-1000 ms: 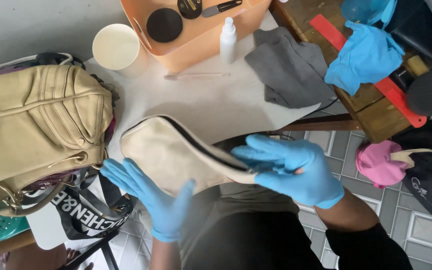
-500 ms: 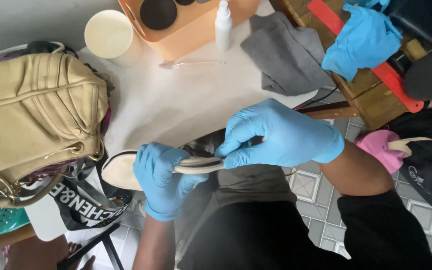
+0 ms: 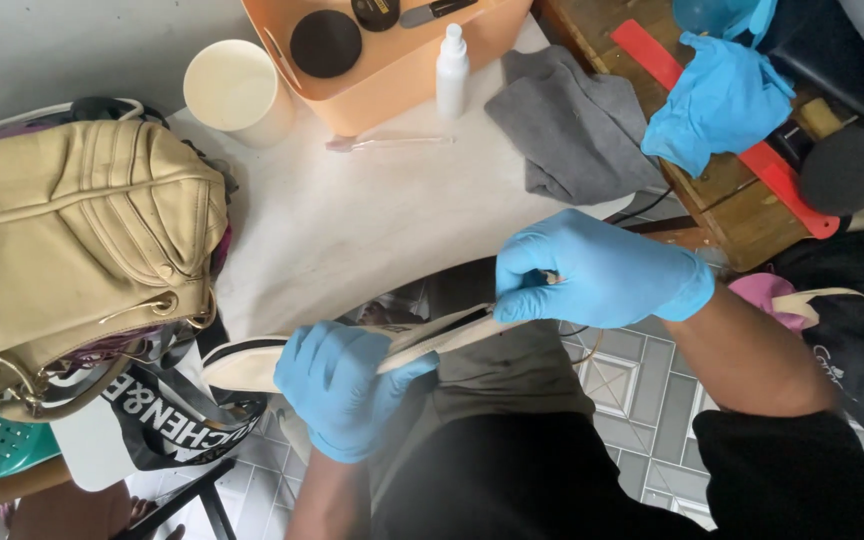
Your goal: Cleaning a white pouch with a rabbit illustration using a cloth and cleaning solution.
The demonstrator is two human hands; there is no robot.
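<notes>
Head view, containers: an orange tray stood at the far edge of the white tabletop; inside it lay a round black lid, a second dark round item and a slim dark tool, both partly cut off by the frame.
Beside the tray: a cream cup to its left, a small white spray bottle against its front wall, a grey cloth to the right.
Left of tabletop: a tan leather handbag, closed, contents hidden.
Pouch: a cream zip pouch, turned edge-on, held over the lap just below the tabletop's near edge.
Left hand: blue-gloved, clenched round the pouch's middle from below.
Right hand: blue-gloved, fingers pinched on the pouch's right end.
Change from one second earlier: the pouch then showed its broad side; it had since been tipped edge-on, and the right hand had shifted further right.
</notes>
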